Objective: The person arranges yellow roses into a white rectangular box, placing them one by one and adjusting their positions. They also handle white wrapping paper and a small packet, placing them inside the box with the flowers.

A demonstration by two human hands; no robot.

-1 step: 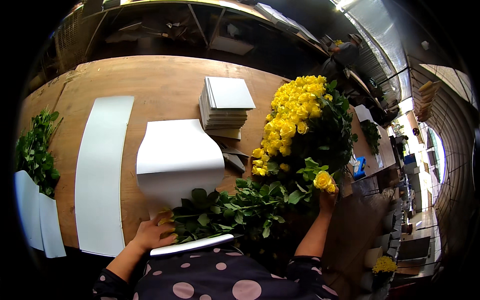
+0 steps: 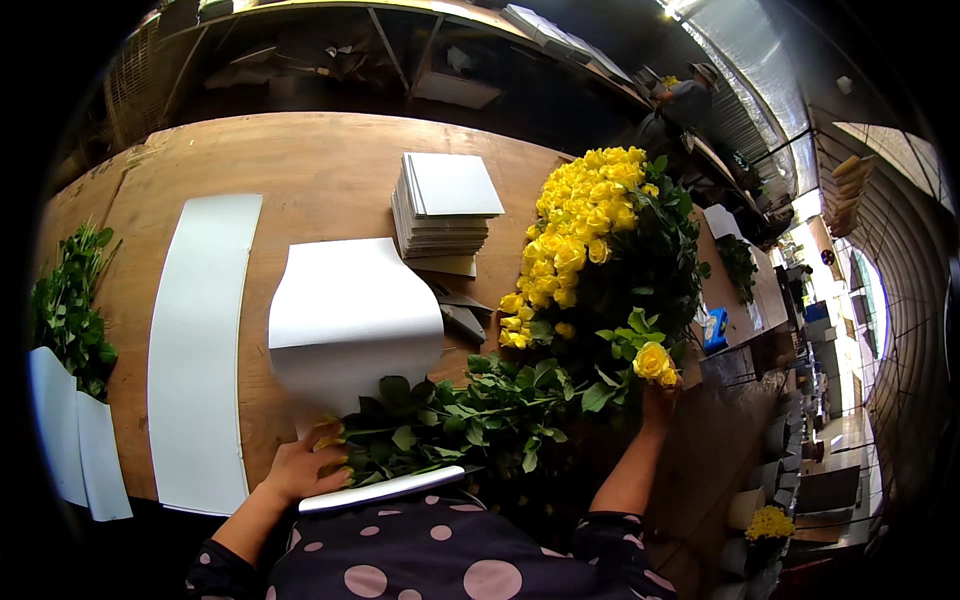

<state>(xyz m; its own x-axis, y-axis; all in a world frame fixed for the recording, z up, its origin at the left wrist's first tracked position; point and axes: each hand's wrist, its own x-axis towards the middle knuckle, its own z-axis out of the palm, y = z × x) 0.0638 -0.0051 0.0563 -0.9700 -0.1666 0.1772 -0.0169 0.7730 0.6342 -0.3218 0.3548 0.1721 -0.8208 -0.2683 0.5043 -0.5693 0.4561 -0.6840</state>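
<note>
My left hand (image 2: pixel 308 468) lies at the left end of a leafy bunch of green stems (image 2: pixel 450 420), its fingers spread and touching it. Small yellow patches show at its fingertips, too small to tell what they are. The bunch rests on a white paper sheet (image 2: pixel 355 290), whose near edge (image 2: pixel 385 490) curls up against my body. My right hand (image 2: pixel 658 403) is closed just below a yellow rose (image 2: pixel 654 362) at the bunch's right; the bloom partly hides the fingers. Beyond it lies a big heap of yellow roses (image 2: pixel 585 220).
A stack of white cards (image 2: pixel 450 185) stands mid-table, a dark tool (image 2: pixel 463 318) beside it. A long white strip (image 2: pixel 205 350) lies to the left. Further left are green stems (image 2: pixel 78 300) and white sheets (image 2: pixel 75 430). A person (image 2: pixel 690 100) stands at the far right.
The view has shifted slightly, so the table's things sit a little further left. The yellow rose at my right hand has moved slightly right. My left hand stays in place.
</note>
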